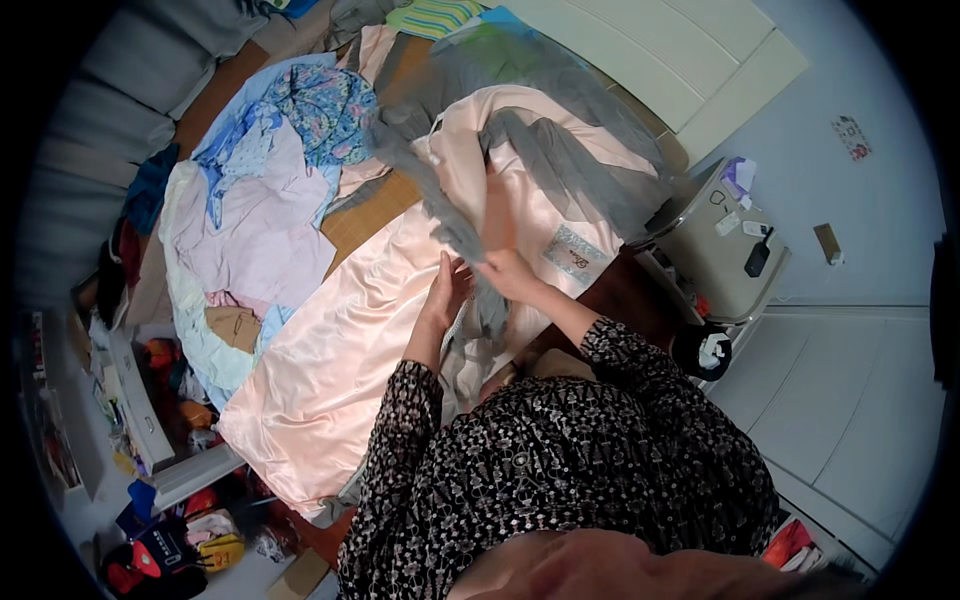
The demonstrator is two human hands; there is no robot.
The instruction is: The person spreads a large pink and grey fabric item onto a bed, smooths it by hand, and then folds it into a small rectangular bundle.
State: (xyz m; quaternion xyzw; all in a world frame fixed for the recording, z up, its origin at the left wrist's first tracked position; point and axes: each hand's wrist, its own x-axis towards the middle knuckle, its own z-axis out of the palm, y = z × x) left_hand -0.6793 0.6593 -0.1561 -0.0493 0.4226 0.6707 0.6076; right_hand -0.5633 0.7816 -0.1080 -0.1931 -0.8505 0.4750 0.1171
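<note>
My right hand [511,276] grips a gathered strip of sheer grey mesh fabric [450,202]. Close on its left is my left hand [448,289], thumb raised and fingers curled beside the hanging mesh; whether it pinches any cloth is hidden. Under both hands a shiny pale pink satin cloth [337,322] spreads over the bed, with a grey lace-like patch [574,255] bearing writing. Mesh and pink cloth are bunched together beyond my hands. More mesh hangs down against my body.
On the bed's left lie a pale pink garment [247,202] and a blue floral cloth [330,105]. A bedside cabinet [739,255] holding a black handset [759,256] stands right. The headboard [675,60] is at the far side. An open drawer [142,397] sits lower left.
</note>
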